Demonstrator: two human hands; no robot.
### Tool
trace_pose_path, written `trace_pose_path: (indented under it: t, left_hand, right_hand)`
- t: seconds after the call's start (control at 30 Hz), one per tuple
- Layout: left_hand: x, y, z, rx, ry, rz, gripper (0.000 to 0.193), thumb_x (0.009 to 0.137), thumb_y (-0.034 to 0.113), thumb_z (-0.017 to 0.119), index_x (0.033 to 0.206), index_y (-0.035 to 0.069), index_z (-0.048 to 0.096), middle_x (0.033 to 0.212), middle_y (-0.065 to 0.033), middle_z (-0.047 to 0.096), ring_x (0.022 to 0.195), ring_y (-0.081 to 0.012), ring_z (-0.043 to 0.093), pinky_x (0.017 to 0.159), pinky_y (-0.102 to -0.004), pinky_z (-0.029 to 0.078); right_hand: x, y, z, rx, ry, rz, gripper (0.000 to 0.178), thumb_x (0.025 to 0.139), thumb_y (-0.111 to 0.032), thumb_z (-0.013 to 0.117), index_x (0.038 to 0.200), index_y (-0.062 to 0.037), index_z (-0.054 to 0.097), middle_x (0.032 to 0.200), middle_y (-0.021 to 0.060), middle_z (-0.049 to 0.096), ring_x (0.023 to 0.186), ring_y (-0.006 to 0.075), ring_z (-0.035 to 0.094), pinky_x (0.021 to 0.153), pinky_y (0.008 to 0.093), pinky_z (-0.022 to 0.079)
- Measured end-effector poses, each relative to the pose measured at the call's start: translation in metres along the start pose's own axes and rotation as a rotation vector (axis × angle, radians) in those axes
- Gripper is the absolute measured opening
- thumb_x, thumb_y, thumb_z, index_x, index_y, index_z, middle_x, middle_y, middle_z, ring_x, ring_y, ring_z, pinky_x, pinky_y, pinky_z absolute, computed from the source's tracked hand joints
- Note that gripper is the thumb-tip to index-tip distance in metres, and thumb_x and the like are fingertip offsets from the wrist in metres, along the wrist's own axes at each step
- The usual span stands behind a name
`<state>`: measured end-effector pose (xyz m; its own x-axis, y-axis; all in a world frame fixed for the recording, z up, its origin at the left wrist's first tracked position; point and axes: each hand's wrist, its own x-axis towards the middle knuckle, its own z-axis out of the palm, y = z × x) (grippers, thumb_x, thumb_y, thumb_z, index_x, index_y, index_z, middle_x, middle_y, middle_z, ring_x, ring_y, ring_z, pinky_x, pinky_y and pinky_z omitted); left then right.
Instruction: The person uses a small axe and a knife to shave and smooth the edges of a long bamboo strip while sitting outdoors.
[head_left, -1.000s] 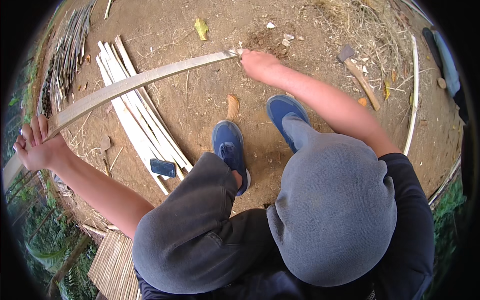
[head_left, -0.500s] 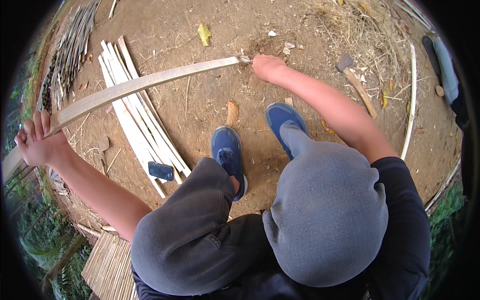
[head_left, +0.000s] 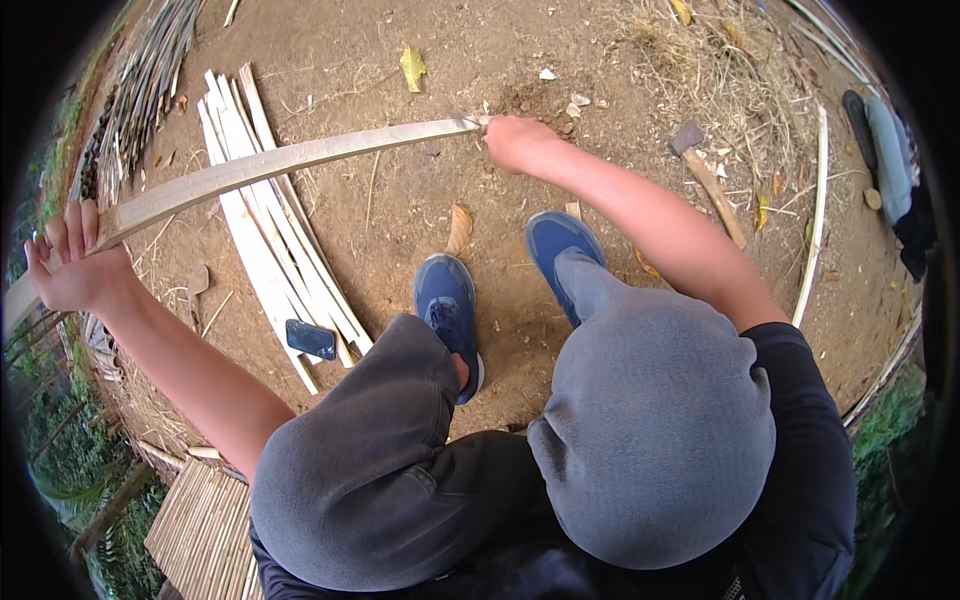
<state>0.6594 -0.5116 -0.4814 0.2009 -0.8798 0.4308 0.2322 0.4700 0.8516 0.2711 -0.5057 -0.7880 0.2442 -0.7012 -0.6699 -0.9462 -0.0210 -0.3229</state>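
A long, pale wooden strip (head_left: 290, 160) stretches from the far left to beyond my feet, bowed by the lens. My left hand (head_left: 80, 265) is closed round its near left part, fingers curled over the edge. At the strip's other end, which looks cut and narrowed, my right hand (head_left: 520, 143) makes a closed fist against the tip. Whatever lies inside that fist is hidden, so I cannot tell whether it grips the tip itself or a small tool.
Several pale strips (head_left: 262, 225) lie on the dirt at left, a phone (head_left: 311, 340) on their near end. An axe (head_left: 708, 180) rests at right beside a lone strip (head_left: 815, 215). Dark thin sticks (head_left: 145, 85) are piled far left; a slatted bamboo surface (head_left: 205, 530) is near left.
My right hand has shifted slightly left, now closer against the strip's cut tip. The left hand and its end of the strip have risen a little in view.
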Motion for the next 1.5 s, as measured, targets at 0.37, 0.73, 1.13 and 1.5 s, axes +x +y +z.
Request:
trace_pose_path:
  t: [0.37,0.73,1.13,1.5]
  left_hand:
    - [0.003,-0.004,-0.011,0.058,0.020,-0.025,0.035,0.091,0.017,0.043,0.061,0.017,0.024,0.056,-0.0001,0.026,0.049,-0.0122,0.027,0.047,-0.0268,0.026]
    - [0.003,-0.004,-0.012,0.009,-0.040,-0.037,0.034,0.089,0.016,0.044,0.062,0.016,0.023,0.056,0.0002,0.025,0.048,-0.0114,0.026,0.047,-0.0264,0.025]
    - [0.005,-0.008,-0.007,0.037,-0.013,-0.024,0.035,0.088,0.013,0.045,0.061,0.017,0.024,0.057,-0.0002,0.025,0.049,-0.0120,0.025,0.049,-0.0268,0.026]
    - [0.009,-0.001,-0.025,0.050,-0.041,-0.041,0.036,0.090,0.012,0.044,0.060,0.017,0.024,0.057,-0.0005,0.026,0.050,-0.0118,0.026,0.049,-0.0272,0.026]
  right_hand:
    - [0.009,0.017,-0.004,-0.082,0.023,0.019,0.030,0.096,-0.006,0.044,0.116,0.0069,0.062,0.106,0.0215,0.069,0.091,0.0279,0.070,0.074,0.0417,0.058]
    - [0.022,0.051,0.015,-0.156,0.110,-0.044,0.030,0.094,-0.002,0.044,0.115,0.0063,0.064,0.116,0.0219,0.067,0.103,0.0306,0.069,0.086,0.0432,0.057]
    - [0.026,0.063,0.026,-0.142,0.074,-0.019,0.028,0.093,-0.004,0.049,0.112,0.0073,0.065,0.119,0.0225,0.066,0.099,0.0319,0.069,0.083,0.0425,0.058]
    - [0.014,0.037,0.011,-0.025,-0.011,0.065,0.031,0.088,0.000,0.052,0.114,0.0076,0.066,0.120,0.0239,0.066,0.106,0.0326,0.068,0.090,0.0436,0.055]
